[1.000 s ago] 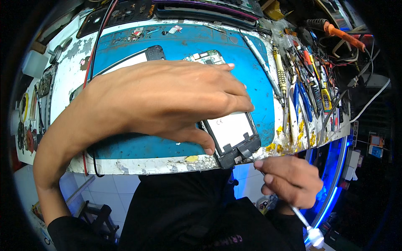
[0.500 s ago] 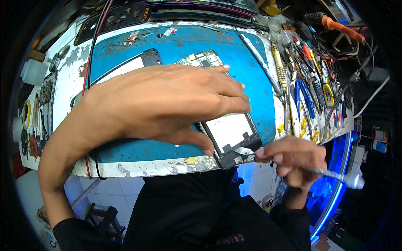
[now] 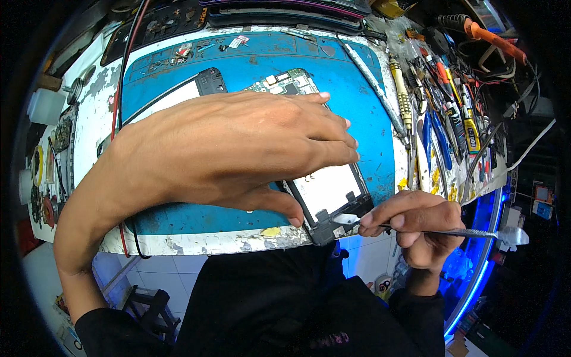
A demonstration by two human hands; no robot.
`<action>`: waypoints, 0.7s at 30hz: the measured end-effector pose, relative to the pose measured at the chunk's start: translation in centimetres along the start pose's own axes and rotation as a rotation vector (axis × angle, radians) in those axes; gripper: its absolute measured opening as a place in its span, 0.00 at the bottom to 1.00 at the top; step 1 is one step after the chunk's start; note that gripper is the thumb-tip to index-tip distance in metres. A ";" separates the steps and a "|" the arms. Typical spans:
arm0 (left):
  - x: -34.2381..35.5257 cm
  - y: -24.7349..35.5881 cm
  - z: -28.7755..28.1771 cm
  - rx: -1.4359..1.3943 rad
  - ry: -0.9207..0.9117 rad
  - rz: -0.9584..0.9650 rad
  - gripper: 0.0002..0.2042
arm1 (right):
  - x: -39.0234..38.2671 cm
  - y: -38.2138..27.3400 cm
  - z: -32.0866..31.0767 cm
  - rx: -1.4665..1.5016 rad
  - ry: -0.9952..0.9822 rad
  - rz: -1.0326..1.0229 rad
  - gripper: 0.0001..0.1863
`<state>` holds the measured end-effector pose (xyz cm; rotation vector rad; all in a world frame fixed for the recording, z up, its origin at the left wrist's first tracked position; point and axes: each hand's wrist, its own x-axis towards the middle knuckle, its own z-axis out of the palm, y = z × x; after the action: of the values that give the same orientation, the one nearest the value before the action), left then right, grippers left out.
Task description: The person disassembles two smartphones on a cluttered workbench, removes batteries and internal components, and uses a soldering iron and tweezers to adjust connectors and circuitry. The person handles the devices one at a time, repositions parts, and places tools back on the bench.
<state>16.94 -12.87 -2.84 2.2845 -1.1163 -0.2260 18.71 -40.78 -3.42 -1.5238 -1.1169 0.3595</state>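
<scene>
Left hand [image 3: 256, 137] clasped across phone [image 3: 324, 189], long axis slanting down-right — right hand [image 3: 419, 223] pinching tool [image 3: 477, 233], tip leftward

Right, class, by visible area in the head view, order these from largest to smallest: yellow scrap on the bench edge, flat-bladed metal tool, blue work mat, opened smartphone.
1. Blue work mat
2. Opened smartphone, partly covered by the left hand
3. Flat-bladed metal tool, partly hidden by the right hand
4. Yellow scrap
</scene>
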 end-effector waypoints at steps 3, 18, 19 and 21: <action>0.0 0.0 0.0 -0.015 -0.008 -0.002 0.41 | 0.4 -0.4 -0.4 -0.037 -0.131 -0.037 0.08; -0.2 -0.1 0.4 0.013 0.037 0.002 0.42 | -0.9 -1.7 0.6 -0.072 -0.080 0.028 0.08; -0.2 -0.1 0.4 0.022 0.023 -0.012 0.42 | -1.1 -2.0 0.4 -0.074 -0.136 0.038 0.08; -0.2 -0.1 0.4 0.010 0.038 0.000 0.42 | -1.7 -2.0 0.7 -0.119 -0.166 0.014 0.08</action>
<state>16.70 -12.82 -3.29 2.2884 -1.1000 -0.1770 16.46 -41.94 -2.49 -1.6295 -1.2772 0.4417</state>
